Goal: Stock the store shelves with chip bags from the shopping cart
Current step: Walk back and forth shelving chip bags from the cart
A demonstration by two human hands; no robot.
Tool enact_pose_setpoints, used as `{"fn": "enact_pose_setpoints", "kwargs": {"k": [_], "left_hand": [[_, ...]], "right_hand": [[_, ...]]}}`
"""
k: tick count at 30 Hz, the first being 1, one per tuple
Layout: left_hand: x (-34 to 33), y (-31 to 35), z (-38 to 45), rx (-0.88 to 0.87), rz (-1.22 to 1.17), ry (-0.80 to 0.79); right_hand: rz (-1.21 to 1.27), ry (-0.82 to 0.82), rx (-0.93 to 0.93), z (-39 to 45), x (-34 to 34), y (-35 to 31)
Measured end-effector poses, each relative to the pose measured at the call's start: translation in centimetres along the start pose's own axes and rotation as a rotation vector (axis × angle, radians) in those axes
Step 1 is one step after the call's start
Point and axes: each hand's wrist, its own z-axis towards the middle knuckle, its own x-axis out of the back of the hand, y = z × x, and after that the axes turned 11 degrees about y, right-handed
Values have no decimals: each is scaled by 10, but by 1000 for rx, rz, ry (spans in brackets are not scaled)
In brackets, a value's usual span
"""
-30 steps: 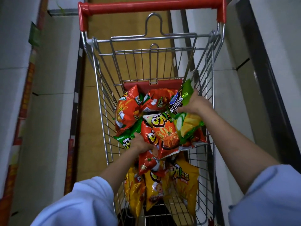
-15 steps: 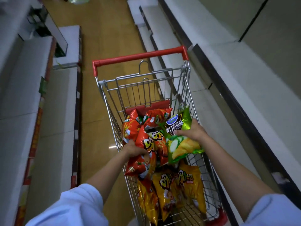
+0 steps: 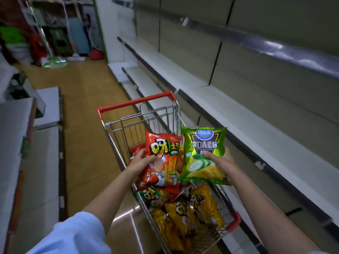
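Red foil is showing in the left hand point(image 3: 141, 163), which is gripping a red bag point(image 3: 162, 160) by its left edge, thumb lying across the front and fingers curled behind. That bag is standing upright, held above the cart point(image 3: 161, 114). Just to its right, the right hand point(image 3: 219, 159) is holding a green bag point(image 3: 203, 154) from the right side, thumb pressing on the front and fingers wrapping round the back; this bag is also upright, its left edge overlapping the red bag's right edge.

Below both hands, yellow bags point(image 3: 192, 213) are lying piled in the cart's wire basket, with more red bags showing behind the left hand. Beyond the hands, the cart's red handle point(image 3: 135, 102) is running across the far end.

To the right of the right hand, white shelves point(image 3: 247, 125) are stretching along the aisle in several tiers. To the left of the left hand, a wooden floor point(image 3: 88, 134) is running back toward blurred goods at the far end, with more shelf tops further left.
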Motion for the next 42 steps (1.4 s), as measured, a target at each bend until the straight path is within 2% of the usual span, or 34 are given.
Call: {"fn": "enact_pose_setpoints", "kwargs": {"k": [6,10,16,19,30,42], "left_hand": [[-28,25,-40,-96,-39,-156],[-65,40,-59,-150,44,-298],[-147,53,-103,-278,224,-546],[-197,50,-134,-254,252,-666],[-346,-24,-314,-231,298,-963],[-417,-111,-466,-222,382,-1108]], "right_hand": [[71,129,21,-63,55,4],[142,223,30,-93,92,8],[234,434,27,-143,167,24],[311,548,28,-176,216,45],[329,853,-4,-349,392,118],[333,1054,-32,-494,483,201]]}}
